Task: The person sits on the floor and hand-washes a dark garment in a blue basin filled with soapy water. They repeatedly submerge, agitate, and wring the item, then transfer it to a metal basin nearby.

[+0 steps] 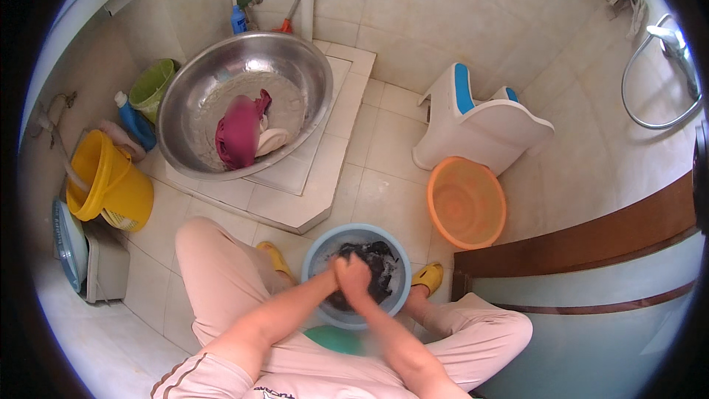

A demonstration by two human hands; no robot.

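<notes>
Between my knees, a light-blue plastic basin (406,266) holds dark wet cloth (378,266) in sudsy water. My left hand (339,269) and my right hand (355,277) are pressed together above the cloth, the arms coming in from below; which hand is which is hard to tell where they meet. Both are closed and blurred, and part of the dark cloth lies hidden under them. Whether cloth is between the fingers cannot be made out. Farther off, a large steel basin (318,75) holds water with maroon cloth (239,133) and pale cloth (272,141) in it.
An orange basin (468,202) leans by a white and blue plastic step stool (482,116) at right. A yellow bucket (130,194), a green bucket (152,86) and a blue bottle (134,122) stand left. The steel basin rests on a raised tiled platform (338,155).
</notes>
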